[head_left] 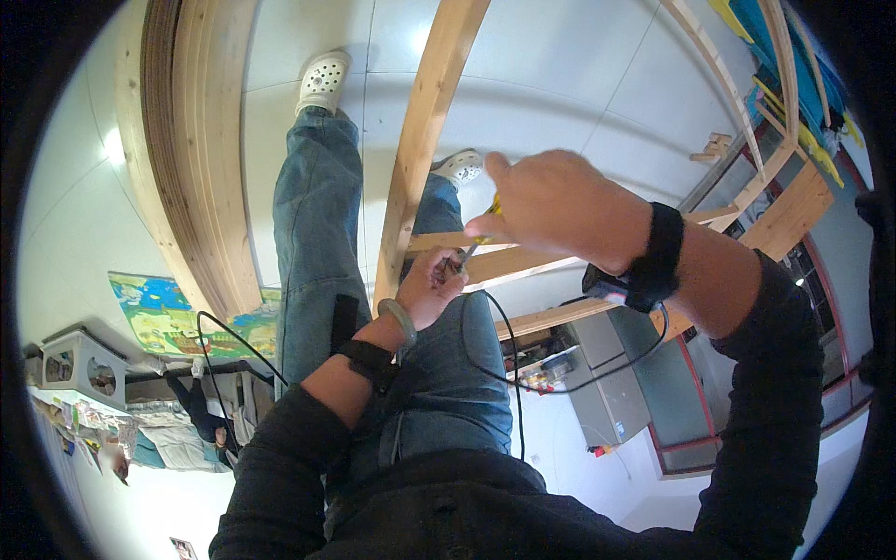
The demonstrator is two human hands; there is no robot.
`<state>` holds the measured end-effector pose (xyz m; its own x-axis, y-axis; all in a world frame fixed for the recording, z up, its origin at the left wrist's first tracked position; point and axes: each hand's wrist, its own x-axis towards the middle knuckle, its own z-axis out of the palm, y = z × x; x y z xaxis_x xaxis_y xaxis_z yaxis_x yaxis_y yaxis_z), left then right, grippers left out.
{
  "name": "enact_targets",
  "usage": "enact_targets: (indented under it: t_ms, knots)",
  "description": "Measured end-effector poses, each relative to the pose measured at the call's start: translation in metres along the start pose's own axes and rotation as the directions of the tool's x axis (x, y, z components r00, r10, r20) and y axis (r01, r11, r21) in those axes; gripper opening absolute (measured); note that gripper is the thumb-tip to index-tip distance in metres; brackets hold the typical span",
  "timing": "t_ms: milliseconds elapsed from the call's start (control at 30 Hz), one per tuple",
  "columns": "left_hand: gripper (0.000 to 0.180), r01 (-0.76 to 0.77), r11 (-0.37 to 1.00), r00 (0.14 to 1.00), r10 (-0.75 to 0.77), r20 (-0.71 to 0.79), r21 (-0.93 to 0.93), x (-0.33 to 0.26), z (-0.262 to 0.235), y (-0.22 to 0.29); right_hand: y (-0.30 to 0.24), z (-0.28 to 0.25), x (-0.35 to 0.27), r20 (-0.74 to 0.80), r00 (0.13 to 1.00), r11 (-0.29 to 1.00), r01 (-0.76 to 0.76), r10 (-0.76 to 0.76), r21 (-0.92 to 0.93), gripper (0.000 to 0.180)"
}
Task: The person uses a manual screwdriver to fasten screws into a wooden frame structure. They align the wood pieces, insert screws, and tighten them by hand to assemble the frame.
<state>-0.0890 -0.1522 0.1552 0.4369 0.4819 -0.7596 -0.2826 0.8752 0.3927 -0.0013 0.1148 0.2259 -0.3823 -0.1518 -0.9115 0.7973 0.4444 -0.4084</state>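
Black sleeves and black wrist straps nearest the camera, over blue jeans (439, 373). Landmark: pale wooden upright (425, 140) of an open timber frame.

Left hand (427, 289) sits just right of the upright's lower end, fingers pinched closed on something small at the joint; a screw or the tool tip, cannot tell which. Grey bracelet on that wrist.

Right hand (551, 205) is farther right of the upright, clenched around the yellow-handled screwdriver (481, 229). Only a bit of handle and shaft shows below the fist.

Screwdriver long axis runs diagonally: handle up-right in the fist, tip down-left toward the left fingers and the crosspiece (495, 266) meeting the upright.

Risks, as judgement: tip lies touching or just beside the left fingertips, so a slip off the screw head could jab them. A thin black cable (509, 373) loops under both hands and might snag a wrist.

Beyond the upright: white perforated clogs (324, 79) on a white tiled floor (579, 84).
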Motion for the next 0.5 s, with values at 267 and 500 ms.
enact_targets:
  t_ms: [267, 500]
  knots:
    - [0.028, 0.063, 0.995, 0.998, -0.063, -0.01, 0.073, 0.0, -0.0005, 0.0085, -0.0016, 0.0053, 0.0006, -0.15, 0.925, 0.925, 0.365, -0.348, 0.104, 0.035]
    - [0.028, 0.114, 0.993, 0.993, -0.113, 0.032, -0.035, -0.0003, -0.0016, 0.0071, 0.0013, -0.0012, -0.0003, -0.16, 0.972, 0.981, 0.153, -0.172, -0.121, 0.035]
